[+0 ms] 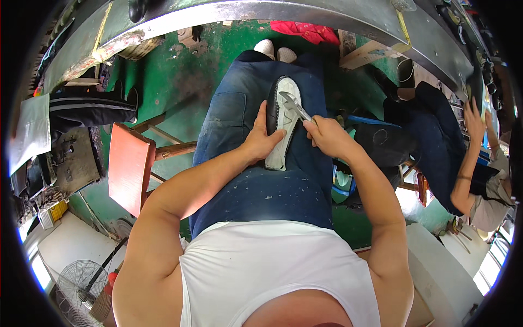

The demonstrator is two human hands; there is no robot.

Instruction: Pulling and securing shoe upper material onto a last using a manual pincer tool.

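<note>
A dark shoe [273,111] lies along my thighs with its pale, white-smeared underside [285,122] facing up. My left hand [263,140] is wrapped round its left edge, thumb across the underside and fingers along the dark side. In my right hand [326,134] is a pair of steel pincers [294,105], gripped by the handles. Their curved head lies over the upper middle of the underside; whether the jaws touch it I cannot tell. My blue trousers [261,193] carry pale specks beneath the shoe.
A metal-edged workbench [261,12] curves across the far side. To my left stand a red-topped stool [131,169] and a wire fan [81,289]. Another person [479,191] sits at right, hands raised by the bench. A red cloth [308,31] lies on the green floor.
</note>
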